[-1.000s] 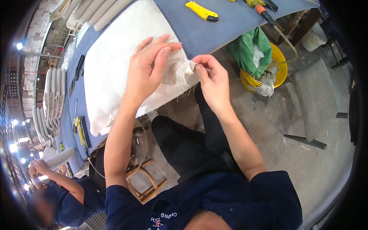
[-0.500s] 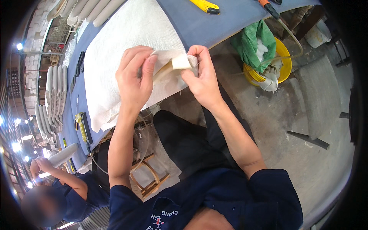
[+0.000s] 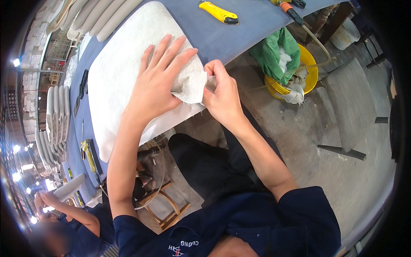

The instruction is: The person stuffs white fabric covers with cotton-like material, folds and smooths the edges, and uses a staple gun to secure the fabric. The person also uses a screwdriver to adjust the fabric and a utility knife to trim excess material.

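A large pale woven fabric piece (image 3: 117,73) lies over the near edge of the blue-topped table, with a frayed lower edge. My left hand (image 3: 156,88) rests on it with fingers stretched and spread, its thumb by a lifted, bunched fold (image 3: 191,88). At the fabric's right corner, my right hand (image 3: 223,94) pinches the cloth edge between thumb and bent fingers. Whatever lies beneath the fold is hidden.
A yellow cutter (image 3: 219,12) lies on the blue tabletop (image 3: 244,32). An orange-and-black tool (image 3: 289,10) with a hose sits at the far right. Yellow-green air tool (image 3: 89,156) at left. Yellow bucket (image 3: 314,68) holds a green sack. Grey padded pieces (image 3: 100,19) stand behind; a co-worker (image 3: 85,218) is lower left.
The cream foam block seen between my hands is now covered by fabric. My left hand went from pinching the cloth to lying spread on it. My right hand still grips the corner.
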